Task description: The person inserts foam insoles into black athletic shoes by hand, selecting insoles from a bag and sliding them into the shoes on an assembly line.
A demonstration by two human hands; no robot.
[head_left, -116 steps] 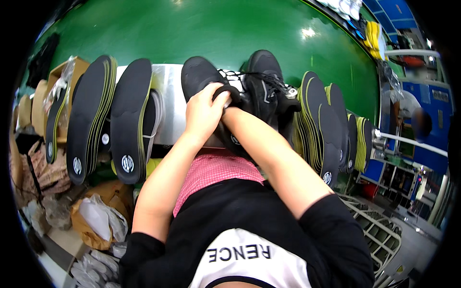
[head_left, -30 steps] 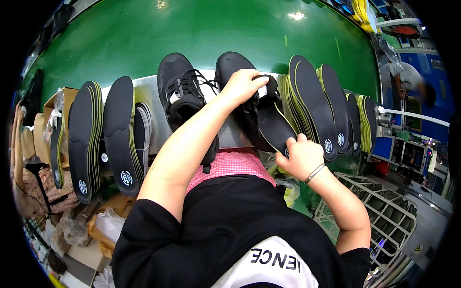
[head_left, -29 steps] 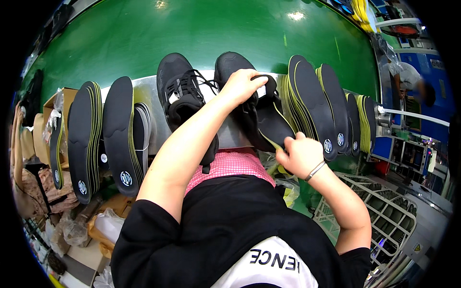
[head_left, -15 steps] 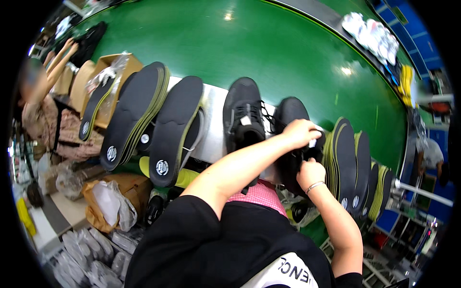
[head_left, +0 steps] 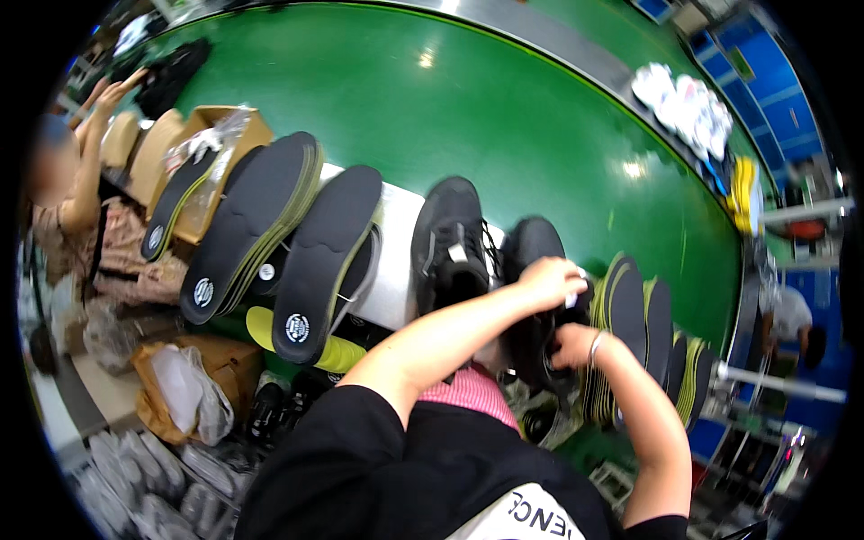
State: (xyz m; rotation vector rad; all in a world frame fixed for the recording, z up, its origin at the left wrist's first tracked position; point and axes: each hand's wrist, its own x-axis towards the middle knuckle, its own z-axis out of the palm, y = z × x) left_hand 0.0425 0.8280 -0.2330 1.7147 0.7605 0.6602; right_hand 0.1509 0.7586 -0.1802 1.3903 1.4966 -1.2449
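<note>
Two black lace-up shoes stand side by side with toes pointing away: a left shoe [head_left: 447,211] and a right shoe [head_left: 533,239]. My left arm reaches across, and my left hand [head_left: 551,283] is closed on the upper part of the right shoe, by its tongue. Near the heel of the same shoe, my right hand [head_left: 576,346] grips the collar with bent fingers; a bracelet circles that wrist. My hands partly hide this shoe's opening. Just right of it stands a stack of black insoles [head_left: 621,306] with yellow-green edges.
More black insoles [head_left: 328,234] stand at the left on a metal strip [head_left: 396,243]. Beyond lies a green belt surface [head_left: 504,117]. An open carton [head_left: 238,135], a paper bag [head_left: 234,369] and a person [head_left: 117,243] are at the left. White wrapped items [head_left: 684,108] lie far right.
The whole view has shifted, so shoes and insoles sit lower. My right hand has moved slightly down toward the shoe's heel; my left hand stays on its upper.
</note>
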